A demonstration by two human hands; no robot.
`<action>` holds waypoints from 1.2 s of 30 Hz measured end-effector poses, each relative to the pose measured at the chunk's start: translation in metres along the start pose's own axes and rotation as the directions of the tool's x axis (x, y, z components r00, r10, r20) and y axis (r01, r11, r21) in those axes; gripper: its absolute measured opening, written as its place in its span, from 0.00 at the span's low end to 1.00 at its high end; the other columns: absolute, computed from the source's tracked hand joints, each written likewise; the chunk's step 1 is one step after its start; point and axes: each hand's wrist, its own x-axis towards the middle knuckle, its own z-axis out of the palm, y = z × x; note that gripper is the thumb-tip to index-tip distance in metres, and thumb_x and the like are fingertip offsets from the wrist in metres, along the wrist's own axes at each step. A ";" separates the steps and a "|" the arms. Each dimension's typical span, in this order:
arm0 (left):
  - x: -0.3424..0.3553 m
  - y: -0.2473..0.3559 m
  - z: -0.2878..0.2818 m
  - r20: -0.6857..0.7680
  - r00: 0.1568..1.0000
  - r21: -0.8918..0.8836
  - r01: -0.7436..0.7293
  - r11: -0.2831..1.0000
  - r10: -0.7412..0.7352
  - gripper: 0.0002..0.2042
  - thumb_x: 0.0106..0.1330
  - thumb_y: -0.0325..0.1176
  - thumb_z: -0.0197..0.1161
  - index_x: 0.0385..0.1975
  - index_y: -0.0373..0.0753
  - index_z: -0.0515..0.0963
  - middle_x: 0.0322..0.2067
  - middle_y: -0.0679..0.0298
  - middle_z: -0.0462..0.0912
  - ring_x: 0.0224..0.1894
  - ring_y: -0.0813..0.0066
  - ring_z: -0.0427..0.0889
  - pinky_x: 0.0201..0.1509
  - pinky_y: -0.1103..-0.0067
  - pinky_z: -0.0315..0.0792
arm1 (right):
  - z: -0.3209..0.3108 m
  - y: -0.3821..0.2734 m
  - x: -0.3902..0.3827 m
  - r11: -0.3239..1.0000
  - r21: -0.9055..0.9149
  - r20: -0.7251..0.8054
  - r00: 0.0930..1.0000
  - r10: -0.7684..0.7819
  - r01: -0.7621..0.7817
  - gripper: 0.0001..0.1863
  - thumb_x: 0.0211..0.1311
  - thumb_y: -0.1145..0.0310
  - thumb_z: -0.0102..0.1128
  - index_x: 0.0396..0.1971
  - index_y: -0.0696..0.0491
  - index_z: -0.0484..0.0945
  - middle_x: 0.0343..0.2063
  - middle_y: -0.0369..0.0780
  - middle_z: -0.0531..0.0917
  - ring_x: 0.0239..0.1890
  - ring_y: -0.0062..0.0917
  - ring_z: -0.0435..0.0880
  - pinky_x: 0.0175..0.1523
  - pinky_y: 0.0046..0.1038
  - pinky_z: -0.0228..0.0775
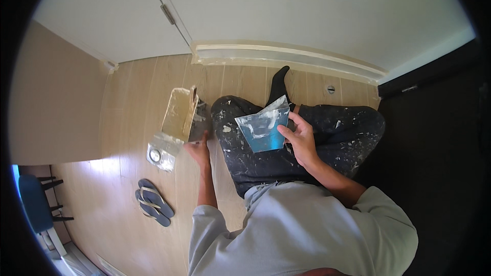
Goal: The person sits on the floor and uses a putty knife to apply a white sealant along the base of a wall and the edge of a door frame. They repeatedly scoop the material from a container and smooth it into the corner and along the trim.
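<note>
My right hand (300, 142) is closed on a blue filling spatula (265, 132) with white filler smeared across its face, held above my lap. Behind it, a second grey-white blade (276, 104) sticks up, also smeared. Low on my left, my left hand (199, 152) grips the near end of a rectangular bucket (199, 122). Dried filler coats the bucket's inside, and a narrow upright tool (193, 94) stands at its far rim. Some fingers of the left hand are hidden by the bucket.
A clear plastic piece with a round disc (155, 155) lies beside the bucket. Flip-flops (154, 202) sit on the wooden floor. Ahead, masking tape borders a baseboard (286, 56); a round door stop (331, 89) stands near it. A dark panel (429, 138) rises on the right.
</note>
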 end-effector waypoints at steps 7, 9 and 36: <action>0.047 -0.062 0.024 -0.144 0.976 -0.089 -0.179 0.980 0.165 0.38 0.44 0.42 0.76 0.49 0.25 0.65 0.44 0.44 0.70 0.47 0.49 0.69 0.52 0.65 0.63 | 0.004 0.012 -0.019 0.998 -0.007 0.072 0.995 -0.068 0.068 0.21 0.56 0.74 0.63 0.50 0.60 0.71 0.35 0.36 0.81 0.31 0.13 0.79 0.31 0.16 0.74; 0.052 -0.065 0.032 -0.134 0.979 -0.133 -0.173 0.976 0.155 0.39 0.44 0.43 0.76 0.51 0.25 0.64 0.45 0.44 0.70 0.48 0.48 0.69 0.53 0.65 0.63 | 0.002 0.021 -0.026 0.996 -0.008 0.040 0.995 -0.086 0.087 0.21 0.57 0.74 0.62 0.51 0.60 0.71 0.36 0.37 0.80 0.32 0.14 0.80 0.32 0.16 0.74; 0.152 -0.180 -0.152 0.469 0.844 0.621 -0.525 0.582 0.260 0.32 0.61 0.45 0.55 0.62 0.36 0.59 0.64 0.51 0.57 0.67 0.55 0.54 0.69 0.63 0.46 | 0.024 0.013 0.118 0.990 0.057 -0.212 0.968 0.138 -0.129 0.19 0.61 0.75 0.55 0.52 0.59 0.67 0.46 0.39 0.77 0.48 0.24 0.75 0.52 0.29 0.66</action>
